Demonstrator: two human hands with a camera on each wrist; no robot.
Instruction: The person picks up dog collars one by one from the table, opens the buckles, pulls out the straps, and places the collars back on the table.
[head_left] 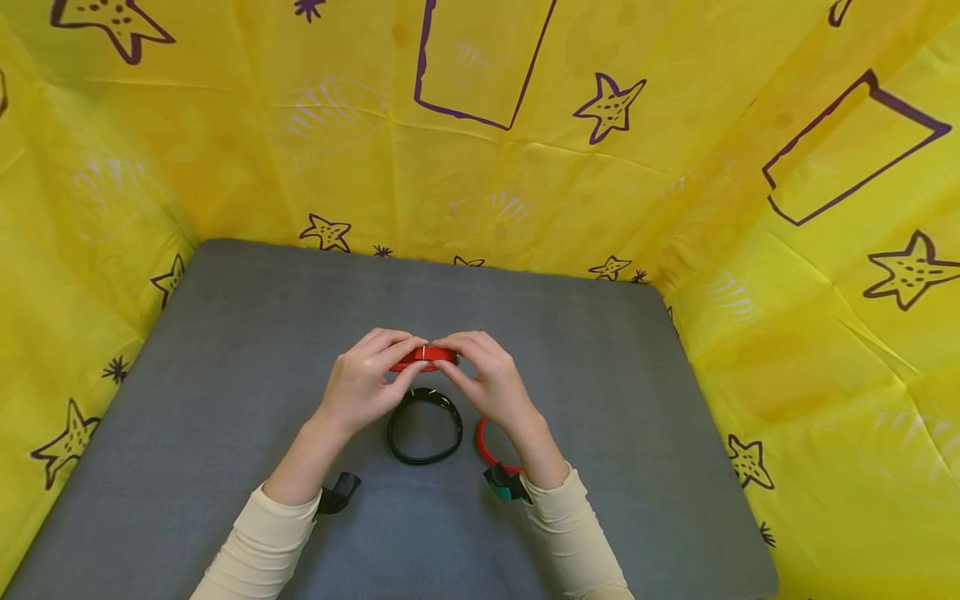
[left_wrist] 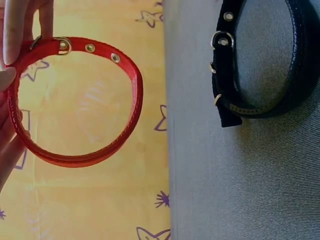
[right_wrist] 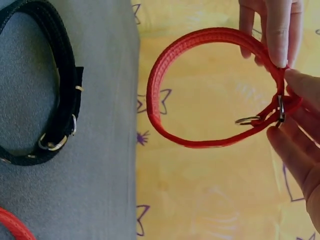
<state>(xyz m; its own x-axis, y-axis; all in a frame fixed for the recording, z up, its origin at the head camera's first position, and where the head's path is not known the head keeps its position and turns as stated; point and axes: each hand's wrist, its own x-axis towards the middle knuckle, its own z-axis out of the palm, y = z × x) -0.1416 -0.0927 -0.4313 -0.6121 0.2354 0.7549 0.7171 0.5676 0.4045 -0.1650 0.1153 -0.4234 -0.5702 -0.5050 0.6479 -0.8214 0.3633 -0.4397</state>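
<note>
Both hands pinch a red buckled collar (head_left: 441, 354), held up above the table beyond a black collar. My left hand (head_left: 363, 385) grips its left part and my right hand (head_left: 491, 379) its right part, thumbs below and fingers above. The red collar (left_wrist: 75, 161) forms a closed loop in the left wrist view, with metal eyelets and a ring along the strap. In the right wrist view, a metal buckle (right_wrist: 281, 110) shows close to the fingertips. The fingers partly cover the strap.
The black collar (head_left: 392, 429) lies looped on the grey table (head_left: 247, 350), below the hands. A second red collar (head_left: 483, 446) lies to its right, partly hidden by the right wrist. Yellow cloth walls (head_left: 360, 167) with starfish drawings stand behind and beside the table.
</note>
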